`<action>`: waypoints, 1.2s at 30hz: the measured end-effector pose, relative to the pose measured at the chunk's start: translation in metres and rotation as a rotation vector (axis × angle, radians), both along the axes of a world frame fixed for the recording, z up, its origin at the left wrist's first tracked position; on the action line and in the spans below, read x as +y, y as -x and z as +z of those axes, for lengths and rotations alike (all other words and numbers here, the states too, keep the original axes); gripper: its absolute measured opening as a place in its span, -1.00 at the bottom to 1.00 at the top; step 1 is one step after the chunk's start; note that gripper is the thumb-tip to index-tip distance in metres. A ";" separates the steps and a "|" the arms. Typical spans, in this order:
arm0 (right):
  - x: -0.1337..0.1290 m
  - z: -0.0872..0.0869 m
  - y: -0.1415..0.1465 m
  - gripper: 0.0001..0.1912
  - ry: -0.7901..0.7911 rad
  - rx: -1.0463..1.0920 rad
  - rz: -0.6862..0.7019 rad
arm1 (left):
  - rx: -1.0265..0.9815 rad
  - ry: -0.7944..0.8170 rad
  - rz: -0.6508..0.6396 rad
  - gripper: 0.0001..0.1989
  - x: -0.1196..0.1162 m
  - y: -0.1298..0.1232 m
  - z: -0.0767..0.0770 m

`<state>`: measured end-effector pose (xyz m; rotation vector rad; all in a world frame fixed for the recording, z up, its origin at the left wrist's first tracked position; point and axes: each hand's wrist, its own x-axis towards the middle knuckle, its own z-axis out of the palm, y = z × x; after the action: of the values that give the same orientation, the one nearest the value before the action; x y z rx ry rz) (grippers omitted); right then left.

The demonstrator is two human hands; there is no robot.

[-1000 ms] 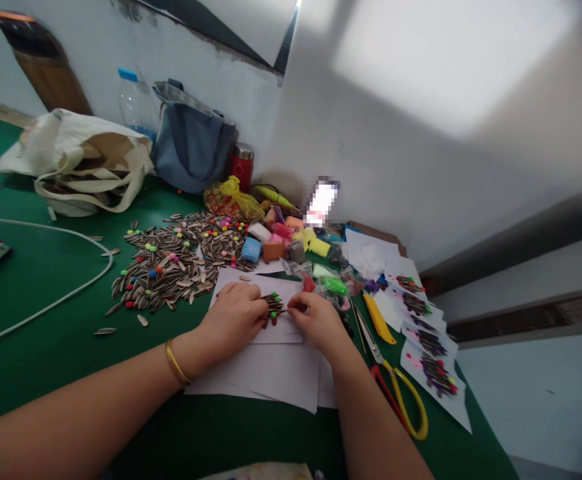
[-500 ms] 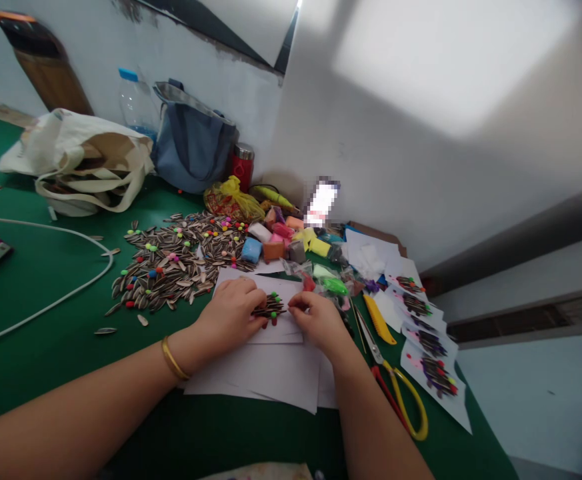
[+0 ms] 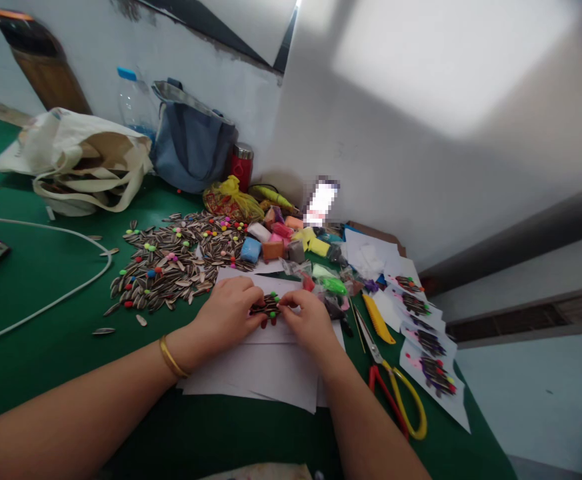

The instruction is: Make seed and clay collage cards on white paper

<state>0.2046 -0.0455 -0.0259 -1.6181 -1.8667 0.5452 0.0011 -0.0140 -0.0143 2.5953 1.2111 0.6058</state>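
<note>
A small piece of spiky sunflower seeds [image 3: 269, 305] with green and dark red balls lies on white paper [image 3: 281, 373]. My left hand [image 3: 228, 310] curls round its left side, thumb and fingers closed on it. From the right, my right hand [image 3: 308, 320] touches the piece's right end with thumb and forefinger pinched together; what is between those fingertips is too small to make out. A heap of striped sunflower seeds [image 3: 171, 273] dotted with coloured balls spreads to the left of the paper. Behind the hands sit packets of coloured clay [image 3: 273, 251].
Scissors [image 3: 383, 363] and a yellow cutter [image 3: 379, 320] lie right of my right hand. Finished-looking seed pieces on paper cards [image 3: 438, 377] line the right edge. A white cable [image 3: 71, 293], cloth bag [image 3: 121, 180], blue bag [image 3: 191, 143] and red flask [image 3: 241, 167] stand farther off.
My right hand has moved left, from just beside the seed piece to its right end. The left hand keeps its hold on the piece.
</note>
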 end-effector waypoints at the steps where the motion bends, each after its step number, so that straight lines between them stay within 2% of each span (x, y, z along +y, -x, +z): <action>1: 0.000 0.000 -0.001 -0.91 -0.015 -0.027 0.001 | -0.004 -0.001 -0.001 -0.83 0.000 0.000 0.000; 7: 0.003 0.001 -0.010 -0.94 0.014 -0.069 -0.091 | -0.026 0.005 -0.003 -0.86 0.000 0.001 0.000; 17: 0.004 0.001 -0.010 -0.88 0.103 -0.091 -0.113 | -0.012 0.004 -0.002 -0.86 0.000 0.001 0.002; 36: 0.003 -0.002 -0.008 -0.85 0.110 -0.095 -0.121 | -0.005 0.013 -0.002 -0.86 -0.001 0.001 0.002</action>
<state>0.2124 -0.0425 -0.0278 -1.8448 -1.8191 0.5352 0.0005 -0.0147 -0.0128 2.5829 1.2070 0.6017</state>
